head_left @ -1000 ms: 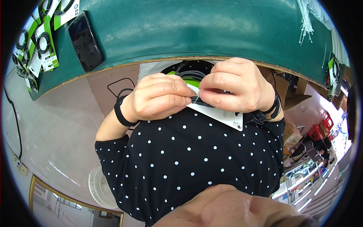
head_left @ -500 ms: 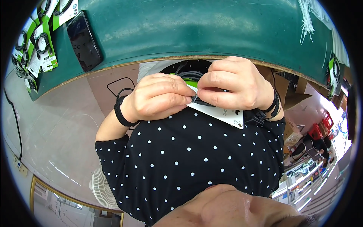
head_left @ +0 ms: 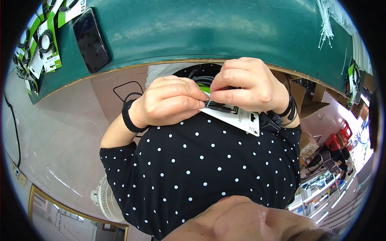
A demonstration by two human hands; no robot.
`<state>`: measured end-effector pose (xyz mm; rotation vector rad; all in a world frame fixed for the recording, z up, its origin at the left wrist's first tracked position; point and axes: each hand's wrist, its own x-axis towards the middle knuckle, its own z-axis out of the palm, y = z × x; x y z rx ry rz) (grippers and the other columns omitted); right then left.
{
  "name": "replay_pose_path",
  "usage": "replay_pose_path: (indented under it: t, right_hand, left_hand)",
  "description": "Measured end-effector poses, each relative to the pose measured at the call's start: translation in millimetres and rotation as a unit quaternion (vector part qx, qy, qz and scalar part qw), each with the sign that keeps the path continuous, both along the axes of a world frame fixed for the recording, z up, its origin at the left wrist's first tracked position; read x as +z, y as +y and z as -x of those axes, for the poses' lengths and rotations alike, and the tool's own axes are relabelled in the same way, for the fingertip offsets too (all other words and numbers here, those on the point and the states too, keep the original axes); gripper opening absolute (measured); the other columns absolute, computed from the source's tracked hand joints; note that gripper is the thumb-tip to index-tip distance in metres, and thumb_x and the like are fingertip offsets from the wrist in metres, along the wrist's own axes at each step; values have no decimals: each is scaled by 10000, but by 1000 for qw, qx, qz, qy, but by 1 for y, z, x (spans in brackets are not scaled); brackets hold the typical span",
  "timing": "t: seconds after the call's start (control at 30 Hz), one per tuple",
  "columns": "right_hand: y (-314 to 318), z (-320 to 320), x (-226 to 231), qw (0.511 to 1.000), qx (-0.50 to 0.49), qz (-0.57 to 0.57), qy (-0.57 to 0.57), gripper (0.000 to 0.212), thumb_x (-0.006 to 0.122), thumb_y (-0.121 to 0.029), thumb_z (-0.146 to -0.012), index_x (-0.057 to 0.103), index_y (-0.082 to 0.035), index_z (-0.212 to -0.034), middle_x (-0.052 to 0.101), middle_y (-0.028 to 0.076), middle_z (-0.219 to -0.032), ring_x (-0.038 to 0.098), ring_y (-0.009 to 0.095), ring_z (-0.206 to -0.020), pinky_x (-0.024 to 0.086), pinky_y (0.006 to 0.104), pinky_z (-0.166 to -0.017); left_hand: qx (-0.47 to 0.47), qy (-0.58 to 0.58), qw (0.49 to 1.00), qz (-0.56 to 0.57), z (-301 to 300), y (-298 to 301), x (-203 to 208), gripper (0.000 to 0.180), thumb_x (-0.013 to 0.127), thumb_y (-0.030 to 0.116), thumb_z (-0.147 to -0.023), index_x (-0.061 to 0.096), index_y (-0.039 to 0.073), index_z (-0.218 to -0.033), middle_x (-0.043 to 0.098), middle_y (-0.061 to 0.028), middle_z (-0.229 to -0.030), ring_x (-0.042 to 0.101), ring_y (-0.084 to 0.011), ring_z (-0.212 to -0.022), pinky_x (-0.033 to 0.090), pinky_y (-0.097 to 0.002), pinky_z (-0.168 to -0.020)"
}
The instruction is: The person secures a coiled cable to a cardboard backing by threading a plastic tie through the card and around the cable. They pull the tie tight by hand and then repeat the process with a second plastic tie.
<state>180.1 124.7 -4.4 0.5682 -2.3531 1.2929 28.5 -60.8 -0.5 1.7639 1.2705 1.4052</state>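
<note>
In front of my chest I hold a white and green cardboard card (head_left: 241, 121) with a coiled black cable (head_left: 204, 78) on it. My left hand (head_left: 171, 100) is closed on the cable and card, its thumb and fingertips pressed together at the card's near part. A thin pale cable tie (head_left: 209, 101) crosses the cable there. My right hand (head_left: 251, 85) pinches the tie between thumb and forefinger, just beside the left fingertips. The cable's plug end (head_left: 226, 109) lies along the card below my right hand. Part of the coil is hidden behind my fingers.
A green table (head_left: 181, 32) spans the far side. Several carded cables (head_left: 47, 46) and a black phone (head_left: 91, 40) lie at its left. White cable ties (head_left: 325, 24) hang together at the far right, with another carded cable (head_left: 354, 82) near the right edge. A fan (head_left: 109, 201) stands lower left.
My right hand has lifted and turned slightly away from the card, uncovering the cable's plug end and more of the card. My left hand has barely moved.
</note>
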Motion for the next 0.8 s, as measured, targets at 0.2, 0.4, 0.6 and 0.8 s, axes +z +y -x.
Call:
replay_pose_path:
  t: [0.2, 0.4, 0.6, 0.8]
  right_hand:
    - [1, 1, -3, 1000, 6, 29, -9, 178, 718, -85, -681, 695, -37, -851, 651, 54, -828, 625, 205, -659, 493, 303, -516]
    - [1, 2, -5, 999, 10, 47, -15, 176, 726, -58, -677, 698, -37, -849, 652, 52, -823, 626, 207, -661, 503, 307, -528]
    - [1, 3, -6, 999, 15, 39, -20, 172, 724, -48, -679, 698, -41, -848, 652, 52, -823, 624, 209, -659, 501, 305, -530]
    - [1, 5, -7, 999, 16, 44, -25, 146, 729, -37, -704, 698, -42, -847, 654, 54, -819, 618, 208, -652, 494, 310, -533]
  left_hand:
    - [0, -2, 1000, 6, 1, -1, -3, 203, 799, -34, -667, 676, -11, -827, 713, -145, -863, 715, -291, -764, 603, -373, -687]
    - [-2, -5, 1000, 14, 2, -2, -3, 200, 802, -25, -675, 683, 5, -832, 723, -135, -883, 719, -281, -789, 601, -363, -705]
    - [-3, -9, 1000, 16, 2, -3, -4, 201, 803, -23, -675, 685, 5, -836, 724, -132, -884, 720, -279, -789, 598, -357, -704]
    - [-10, -12, 1000, 26, 5, -4, -7, 198, 804, -20, -680, 689, -1, -840, 726, -132, -886, 723, -274, -795, 595, -349, -703]
